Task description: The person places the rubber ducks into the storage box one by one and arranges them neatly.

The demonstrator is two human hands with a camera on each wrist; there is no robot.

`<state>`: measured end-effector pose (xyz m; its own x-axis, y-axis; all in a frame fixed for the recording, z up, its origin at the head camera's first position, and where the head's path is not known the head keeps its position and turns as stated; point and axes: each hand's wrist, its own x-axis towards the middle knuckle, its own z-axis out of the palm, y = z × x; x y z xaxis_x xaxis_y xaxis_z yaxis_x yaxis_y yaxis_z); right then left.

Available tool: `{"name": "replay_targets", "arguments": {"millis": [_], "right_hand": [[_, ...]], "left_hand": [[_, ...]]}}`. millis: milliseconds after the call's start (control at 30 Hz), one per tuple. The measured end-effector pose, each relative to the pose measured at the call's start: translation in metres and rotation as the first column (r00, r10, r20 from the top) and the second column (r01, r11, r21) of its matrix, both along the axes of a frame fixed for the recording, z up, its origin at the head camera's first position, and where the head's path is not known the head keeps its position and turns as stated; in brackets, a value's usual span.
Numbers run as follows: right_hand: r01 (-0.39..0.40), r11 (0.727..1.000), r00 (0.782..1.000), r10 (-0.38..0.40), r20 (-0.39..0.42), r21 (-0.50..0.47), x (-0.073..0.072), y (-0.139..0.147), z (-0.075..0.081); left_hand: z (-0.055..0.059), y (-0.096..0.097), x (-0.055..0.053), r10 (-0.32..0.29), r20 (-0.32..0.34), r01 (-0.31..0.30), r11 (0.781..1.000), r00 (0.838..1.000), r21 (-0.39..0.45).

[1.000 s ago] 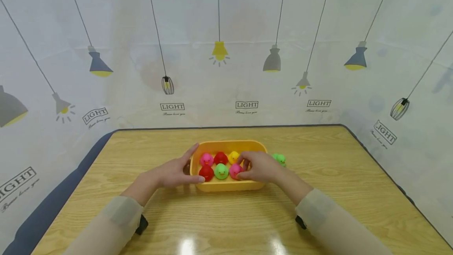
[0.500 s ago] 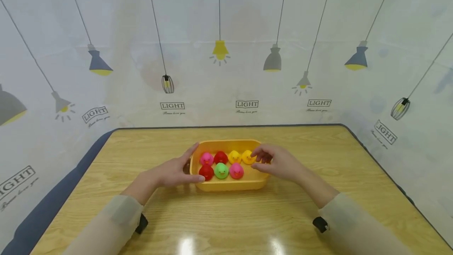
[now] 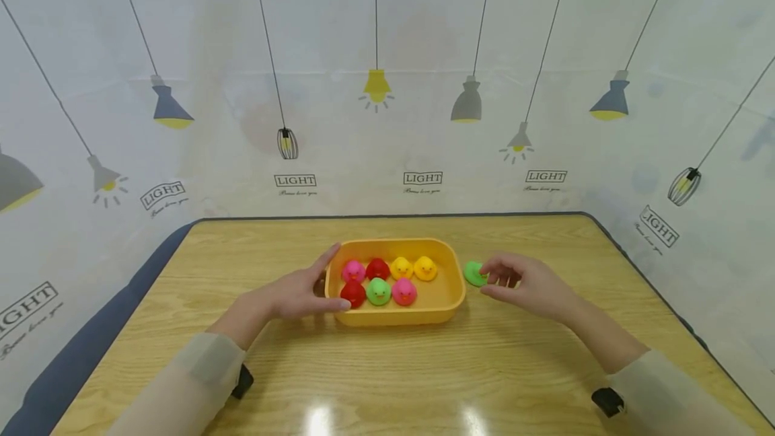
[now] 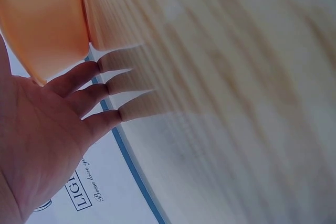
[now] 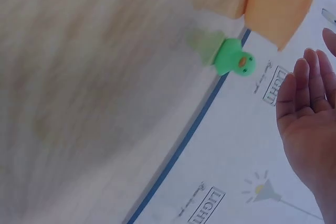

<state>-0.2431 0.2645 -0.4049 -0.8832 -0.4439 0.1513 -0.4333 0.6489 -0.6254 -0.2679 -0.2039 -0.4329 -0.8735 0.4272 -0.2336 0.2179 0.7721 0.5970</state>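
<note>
A yellow-orange plastic tray point(image 3: 393, 318) holds several rubber ducks, in pink, red, yellow and green. The back row ends with a yellow duck point(image 3: 425, 268); the front row ends with a pink duck point(image 3: 404, 292). My left hand point(image 3: 297, 293) rests against the tray's left end, thumb over the front rim and index finger along the back-left corner. Its other fingers are straight in the left wrist view. Just outside the tray's right end, a green duck point(image 3: 474, 274) sits on the table. My right hand point(image 3: 535, 286) is beside it, fingers loosely bent, holding nothing; the fingertips partly hide it.
The wooden table point(image 3: 387, 375) carries the tray near its middle. A white backdrop point(image 3: 339, 32) printed with lamps rises behind and on both sides. A dark blue border point(image 3: 136, 291) runs along the table's edges.
My right hand has moved right, out of the tray toward the green duck. It held nothing visible half a second ago, next to the right-hand yellow duck. My left hand has stayed still.
</note>
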Motion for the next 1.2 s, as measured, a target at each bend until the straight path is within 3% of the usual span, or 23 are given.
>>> {"name": "replay_targets", "arguments": {"millis": [233,500,933,1200], "right_hand": [[0.023,0.999,0.999,-0.024,0.036,0.032,0.0,0.029,-0.013],[0.0,1.0,0.995,-0.002,0.099,0.022,-0.016,0.045,-0.018],[0.0,0.998,0.973,-0.015,0.232,0.068,-0.055,0.031,-0.023],[0.023,0.998,0.966,-0.036,0.257,0.053,-0.066,0.023,-0.03]], "left_hand": [[-0.002,-0.001,-0.002,-0.003,-0.001,0.003,1.0,1.0,-0.003],[-0.001,-0.001,-0.002,-0.002,0.0,0.002,1.0,1.0,-0.006],[0.0,0.0,0.0,0.002,0.01,-0.002,1.0,1.0,0.0],[0.003,0.0,0.001,0.014,0.023,-0.014,1.0,1.0,0.003]]}}
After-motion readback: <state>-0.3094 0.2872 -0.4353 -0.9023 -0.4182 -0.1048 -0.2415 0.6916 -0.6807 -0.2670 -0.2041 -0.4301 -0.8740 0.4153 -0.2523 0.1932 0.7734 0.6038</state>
